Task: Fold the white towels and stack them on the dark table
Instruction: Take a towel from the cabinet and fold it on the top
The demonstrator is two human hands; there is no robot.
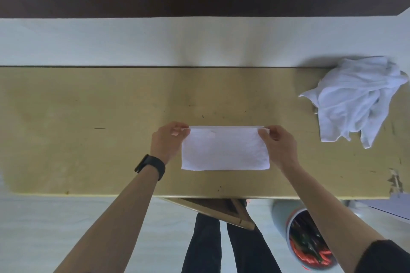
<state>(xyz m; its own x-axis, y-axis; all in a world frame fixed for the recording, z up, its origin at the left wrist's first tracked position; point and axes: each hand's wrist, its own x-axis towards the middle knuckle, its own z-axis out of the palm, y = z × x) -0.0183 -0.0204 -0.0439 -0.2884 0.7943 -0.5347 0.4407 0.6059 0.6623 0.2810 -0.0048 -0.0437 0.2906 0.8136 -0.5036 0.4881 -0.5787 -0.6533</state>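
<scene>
Pale wall [199,42] crossed by a dark brown band [199,5] fills the far side of my view. Below it lies a long table [88,117] with a smooth yellowish-tan top, marked by small dark scuffs and chipped at its near edge toward four o'clock.

At the centre of the tabletop lies the folded towel [225,153], a flat white rectangle of nubbly terry cloth, long side running left to right, its layered far edge slightly raised. The left hand [167,139] pinches the far left corner between thumb and curled fingers, and the right hand [278,144] pinches the far right corner the same way. A black band-shaped watch [150,167] wraps the left wrist, and a dark sleeve [386,257] shows at the right upper arm.

At two o'clock from the folded towel, well apart from it, a heap of white towels [355,99] sits crumpled in soft irregular folds by the table's far edge.

Off the table at five o'clock stands a round grey bucket [281,213] holding red and dark items I cannot make out. Dark trousers [204,246] show at six o'clock.
</scene>
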